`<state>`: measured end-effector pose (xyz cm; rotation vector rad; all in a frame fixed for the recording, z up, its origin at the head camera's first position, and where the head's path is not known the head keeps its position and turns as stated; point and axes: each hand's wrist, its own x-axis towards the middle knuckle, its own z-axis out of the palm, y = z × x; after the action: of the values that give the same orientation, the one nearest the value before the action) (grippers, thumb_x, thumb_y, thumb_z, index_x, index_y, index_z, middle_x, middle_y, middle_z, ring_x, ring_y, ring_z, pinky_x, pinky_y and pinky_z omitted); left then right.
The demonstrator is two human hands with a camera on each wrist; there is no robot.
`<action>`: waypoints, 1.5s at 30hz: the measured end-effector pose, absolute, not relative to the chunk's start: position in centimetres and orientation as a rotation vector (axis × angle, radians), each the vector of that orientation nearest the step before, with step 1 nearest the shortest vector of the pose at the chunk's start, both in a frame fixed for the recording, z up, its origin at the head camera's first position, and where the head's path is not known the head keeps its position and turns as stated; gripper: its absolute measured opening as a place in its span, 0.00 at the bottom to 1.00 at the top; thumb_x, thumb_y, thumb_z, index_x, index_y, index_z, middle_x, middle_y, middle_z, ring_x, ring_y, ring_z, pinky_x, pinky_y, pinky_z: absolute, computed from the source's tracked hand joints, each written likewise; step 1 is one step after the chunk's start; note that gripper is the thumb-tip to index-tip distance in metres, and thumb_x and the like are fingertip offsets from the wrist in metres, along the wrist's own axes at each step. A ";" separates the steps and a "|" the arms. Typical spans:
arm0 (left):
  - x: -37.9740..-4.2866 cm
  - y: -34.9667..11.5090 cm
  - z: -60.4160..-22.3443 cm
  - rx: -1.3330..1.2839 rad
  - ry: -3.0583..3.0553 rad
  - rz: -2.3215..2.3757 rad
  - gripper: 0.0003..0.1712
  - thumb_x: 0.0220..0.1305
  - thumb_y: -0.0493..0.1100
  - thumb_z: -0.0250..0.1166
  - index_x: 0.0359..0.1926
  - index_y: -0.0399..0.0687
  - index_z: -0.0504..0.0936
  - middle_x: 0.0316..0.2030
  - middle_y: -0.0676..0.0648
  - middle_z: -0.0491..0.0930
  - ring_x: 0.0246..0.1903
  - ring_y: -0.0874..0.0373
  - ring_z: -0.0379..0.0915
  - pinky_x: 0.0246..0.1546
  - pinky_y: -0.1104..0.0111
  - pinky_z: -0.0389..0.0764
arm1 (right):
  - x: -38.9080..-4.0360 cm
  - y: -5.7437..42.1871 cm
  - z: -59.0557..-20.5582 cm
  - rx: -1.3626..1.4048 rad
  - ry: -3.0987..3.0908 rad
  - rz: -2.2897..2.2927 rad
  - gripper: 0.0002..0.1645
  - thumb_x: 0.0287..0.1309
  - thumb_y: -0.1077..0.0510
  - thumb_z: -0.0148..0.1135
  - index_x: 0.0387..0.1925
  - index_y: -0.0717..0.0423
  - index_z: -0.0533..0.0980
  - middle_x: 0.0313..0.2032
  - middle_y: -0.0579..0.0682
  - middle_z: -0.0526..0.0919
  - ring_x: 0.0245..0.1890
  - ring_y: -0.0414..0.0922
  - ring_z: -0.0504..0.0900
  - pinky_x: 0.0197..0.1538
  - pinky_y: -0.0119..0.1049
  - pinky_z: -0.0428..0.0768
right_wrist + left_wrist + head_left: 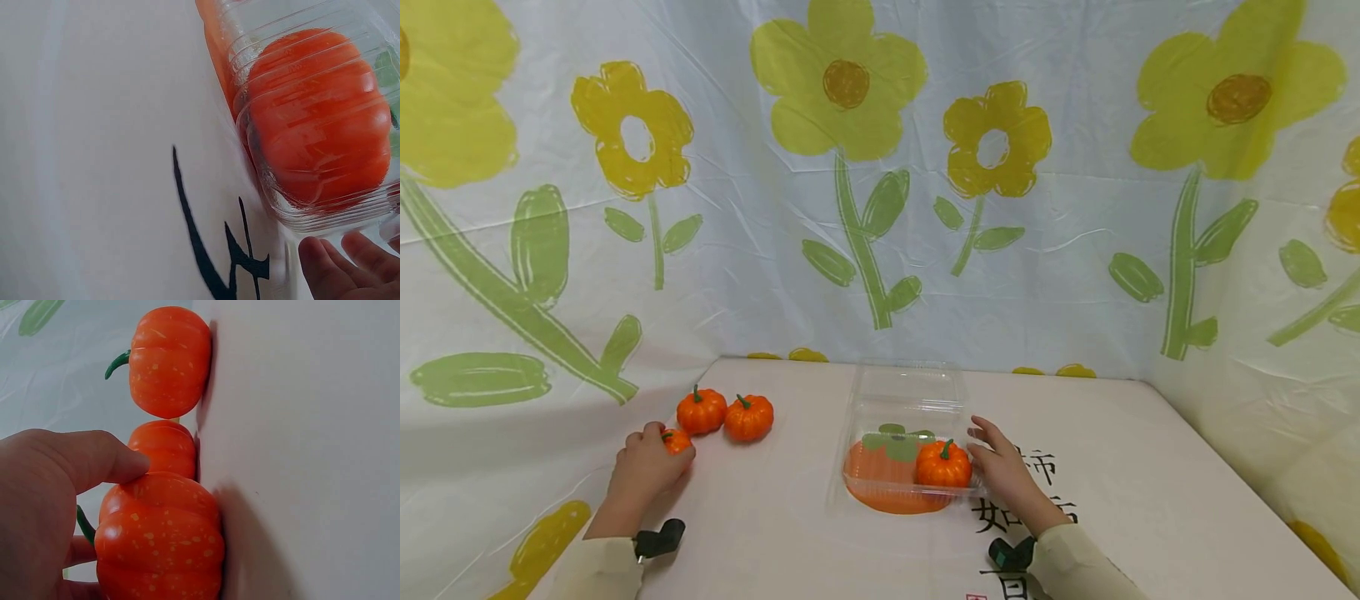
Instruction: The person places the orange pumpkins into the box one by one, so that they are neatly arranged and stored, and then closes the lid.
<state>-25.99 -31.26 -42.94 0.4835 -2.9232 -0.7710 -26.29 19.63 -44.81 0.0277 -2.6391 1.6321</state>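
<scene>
My left hand point(646, 468) grips a small orange toy pumpkin point(677, 441) with a green stem at the left of the table. In the left wrist view the thumb lies on the side of this pumpkin point(162, 540), with fingers partly hidden behind it. Just beyond are two more pumpkins, one on the left point(702, 411) and one on the right point(749, 418). A clear plastic clamshell box point(880, 486) lies with its lid raised at the back. Inside its right end sits another pumpkin point(943, 467). My right hand point(1006, 473) has its fingers loosely extended at the box's right wall.
The pale tabletop point(797, 517) carries a printed orange persimmon point(895, 503) under the box and black written characters point(992, 515) to the right. A white curtain point(722, 233) with yellow flowers hangs behind and along both sides.
</scene>
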 end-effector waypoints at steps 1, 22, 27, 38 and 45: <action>-26.0 -31.2 -42.9 0.485 -2.923 -0.774 0.43 0.58 0.50 0.57 0.63 0.23 0.53 0.51 0.21 0.58 0.49 0.28 0.59 0.53 0.39 0.72 | -26.3 19.6 -44.8 0.028 -2.639 1.633 0.33 0.70 0.56 0.47 0.73 0.51 0.55 0.69 0.61 0.65 0.66 0.61 0.69 0.62 0.50 0.74; -26.2 -30.6 -42.5 0.375 -2.940 -0.757 0.43 0.60 0.53 0.55 0.64 0.24 0.54 0.55 0.21 0.59 0.51 0.27 0.60 0.56 0.37 0.68 | -26.1 19.6 -44.6 -0.001 -2.639 1.657 0.33 0.69 0.56 0.47 0.73 0.50 0.55 0.69 0.60 0.64 0.67 0.61 0.67 0.63 0.50 0.73; -26.3 -30.5 -42.2 0.351 -2.946 -0.748 0.44 0.61 0.54 0.55 0.65 0.24 0.54 0.55 0.21 0.60 0.51 0.27 0.61 0.57 0.37 0.68 | -26.2 19.5 -44.7 0.004 -2.630 1.665 0.33 0.69 0.57 0.47 0.73 0.51 0.55 0.69 0.61 0.65 0.66 0.61 0.68 0.63 0.51 0.73; -26.4 -29.7 -41.5 0.233 -2.957 -0.746 0.45 0.59 0.54 0.56 0.65 0.22 0.55 0.55 0.21 0.62 0.50 0.29 0.64 0.55 0.38 0.69 | -26.2 19.5 -44.6 0.008 -2.651 1.642 0.33 0.69 0.57 0.46 0.73 0.50 0.55 0.69 0.61 0.64 0.66 0.61 0.68 0.63 0.52 0.73; -26.5 -29.1 -40.9 0.198 -2.985 -0.764 0.41 0.59 0.54 0.55 0.63 0.26 0.58 0.54 0.22 0.63 0.48 0.32 0.66 0.53 0.41 0.72 | -26.1 19.6 -44.6 0.006 -2.656 1.635 0.33 0.70 0.56 0.46 0.73 0.49 0.54 0.69 0.60 0.64 0.65 0.61 0.69 0.62 0.53 0.73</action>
<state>-26.47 -29.08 -40.89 0.1982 -2.9848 -0.7641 -26.13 19.55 -44.64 0.0058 -2.6557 1.6348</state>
